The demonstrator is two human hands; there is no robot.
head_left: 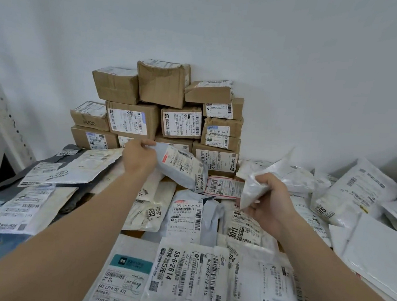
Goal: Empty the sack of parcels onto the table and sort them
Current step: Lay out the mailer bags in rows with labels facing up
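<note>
- left hand [138, 155] pinches a grey mailer [183, 168] by its corner, just in front of the box stack [162, 113].
- right hand [269, 200] grips a white pouch [254, 187], front-right of that stack.
- best to read each label before laying it with its like.

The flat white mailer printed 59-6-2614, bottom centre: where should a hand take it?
Pinch the white mailer at its near left corner, coming from the person's side. It lies flat on top of other parcels, too thin to span, and that corner sits uncovered.
</note>
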